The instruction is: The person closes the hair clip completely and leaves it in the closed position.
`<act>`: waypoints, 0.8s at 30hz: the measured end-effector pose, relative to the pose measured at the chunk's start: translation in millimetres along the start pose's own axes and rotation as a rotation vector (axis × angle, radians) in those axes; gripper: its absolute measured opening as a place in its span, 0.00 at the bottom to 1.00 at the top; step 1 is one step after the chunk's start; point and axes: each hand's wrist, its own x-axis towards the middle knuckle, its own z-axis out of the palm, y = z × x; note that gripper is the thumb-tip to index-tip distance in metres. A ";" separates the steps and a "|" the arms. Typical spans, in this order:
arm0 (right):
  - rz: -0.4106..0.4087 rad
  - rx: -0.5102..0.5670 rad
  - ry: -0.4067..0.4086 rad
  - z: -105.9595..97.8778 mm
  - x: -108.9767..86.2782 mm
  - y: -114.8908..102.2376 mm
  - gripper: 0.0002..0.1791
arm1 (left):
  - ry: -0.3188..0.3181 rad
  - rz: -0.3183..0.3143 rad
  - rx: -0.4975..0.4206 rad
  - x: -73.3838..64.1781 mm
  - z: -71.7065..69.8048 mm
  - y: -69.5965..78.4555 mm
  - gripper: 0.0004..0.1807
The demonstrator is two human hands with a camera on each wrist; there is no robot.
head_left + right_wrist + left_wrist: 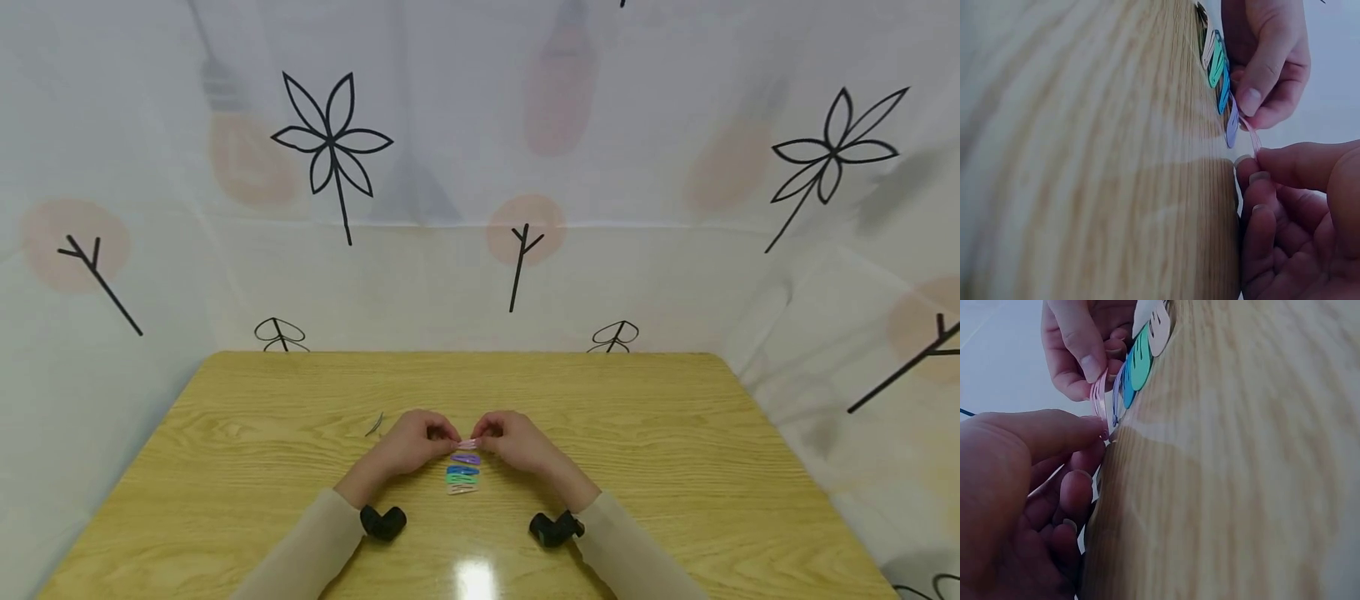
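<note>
Between my two hands is a pink hair clip (467, 444), pinched at one end by my left hand (412, 442) and at the other by my right hand (517, 442). The wrist views show the pink clip (1101, 403) gripped by thumb and fingertips from both sides, at the end of a row of clips. Nearest to it lies a purple snap hair clip (466, 459). A blue clip (462, 471), a green clip (462, 479) and a beige clip (462, 489) follow in the row, closer to the person.
Left of the left hand, a thin curved hair clip (374, 424) lies on the wooden table (247, 467). A patterned white cloth (420, 283) hangs behind and beside the table. Each wrist wears a black camera mount (383, 523).
</note>
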 end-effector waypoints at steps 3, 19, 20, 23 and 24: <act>-0.004 -0.008 0.003 0.4 -0.6 -1.6 0.03 | 0.000 -0.003 0.010 1.0 0.1 -0.2 0.03; -0.008 -0.040 0.010 -0.7 -1.9 -4.3 0.03 | -0.022 -0.005 0.007 3.5 -1.3 -0.6 0.02; -0.008 -0.042 0.011 -0.8 -1.9 -4.1 0.03 | -0.025 -0.003 0.007 3.2 -1.6 -0.2 0.02; -0.005 -0.043 0.018 -1.0 -2.3 -3.2 0.03 | -0.031 0.003 0.000 2.1 -2.1 0.5 0.02; -0.007 -0.041 0.020 -1.1 -2.5 -3.1 0.03 | -0.033 0.005 0.001 1.7 -2.2 0.7 0.02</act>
